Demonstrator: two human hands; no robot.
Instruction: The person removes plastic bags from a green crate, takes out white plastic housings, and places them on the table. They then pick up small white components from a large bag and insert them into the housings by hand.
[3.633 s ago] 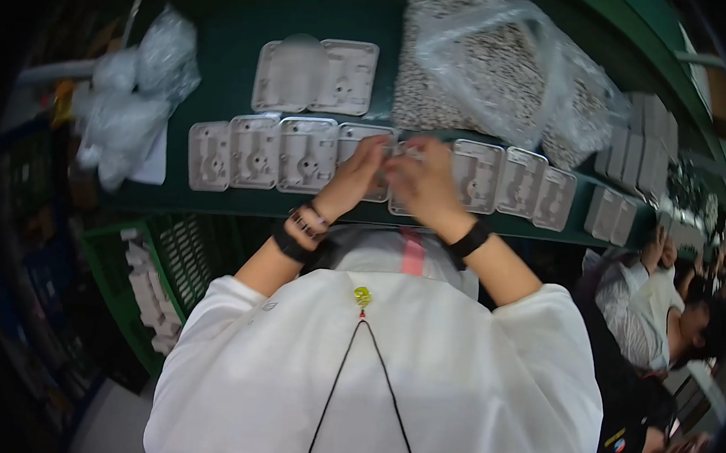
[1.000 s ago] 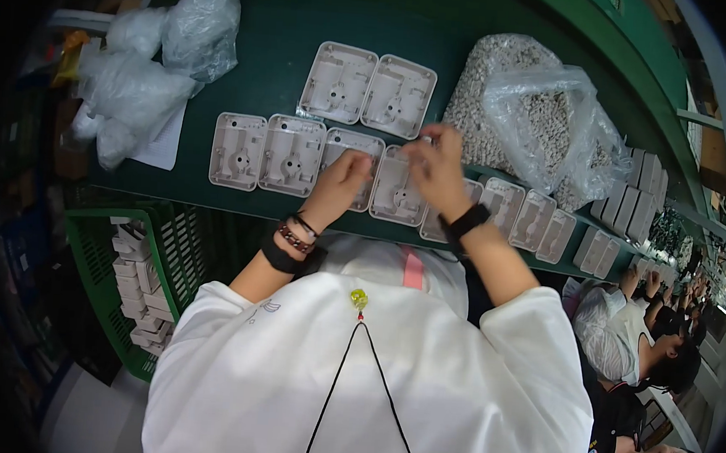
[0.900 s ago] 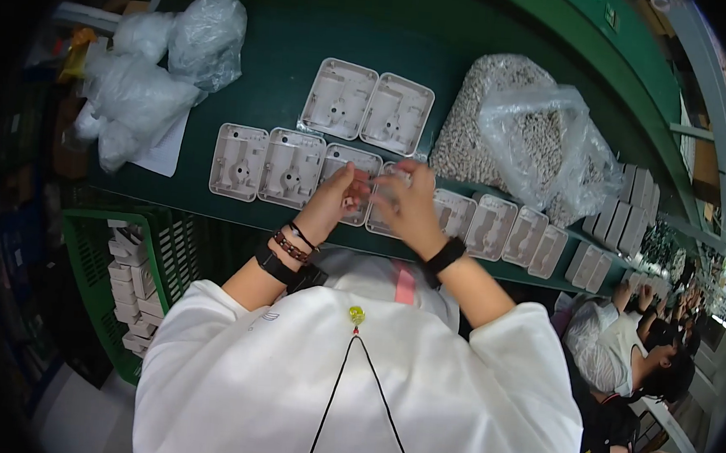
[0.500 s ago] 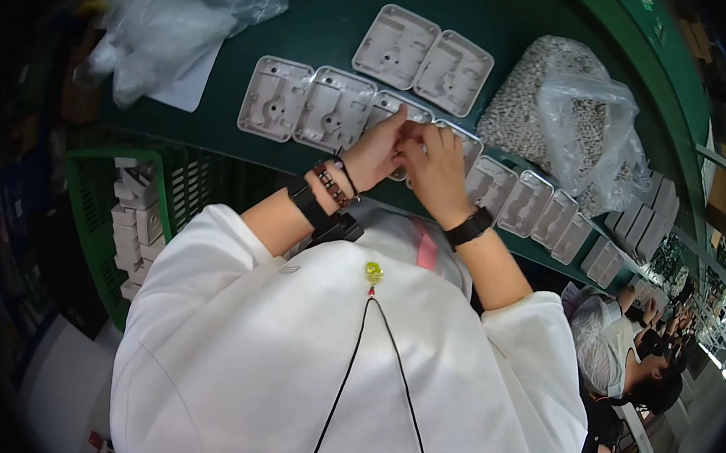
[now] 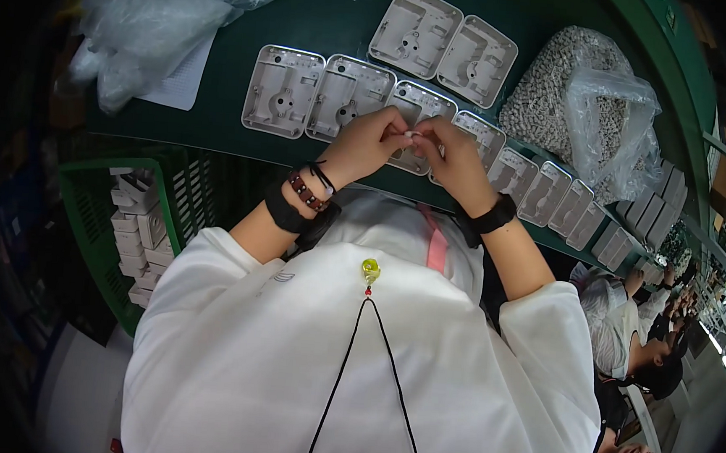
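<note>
My left hand [image 5: 362, 146] and my right hand [image 5: 455, 161] meet above the near edge of the green table. Their fingertips pinch a small white piece [image 5: 410, 134], too small to name its kind. Just beyond the fingers lies an open white plastic housing [image 5: 423, 101], partly covered by my hands. Two similar housings, one at the far left [image 5: 282, 93] and one next to it [image 5: 351, 93], lie left of it with their hollow sides up. Another housing [image 5: 482, 135] is partly behind my right hand.
Two more housings [image 5: 415, 32] lie farther back. A clear bag of small white pieces [image 5: 570, 98] stands at the right, beyond a row of housings [image 5: 544, 194]. Plastic bags [image 5: 145, 26] lie back left. A green crate [image 5: 114, 293] holds white parts. Other people [image 5: 624, 346] sit at right.
My fingertips have drawn slightly apart, and the small white piece between them now shows. The whole view has shifted a little.
</note>
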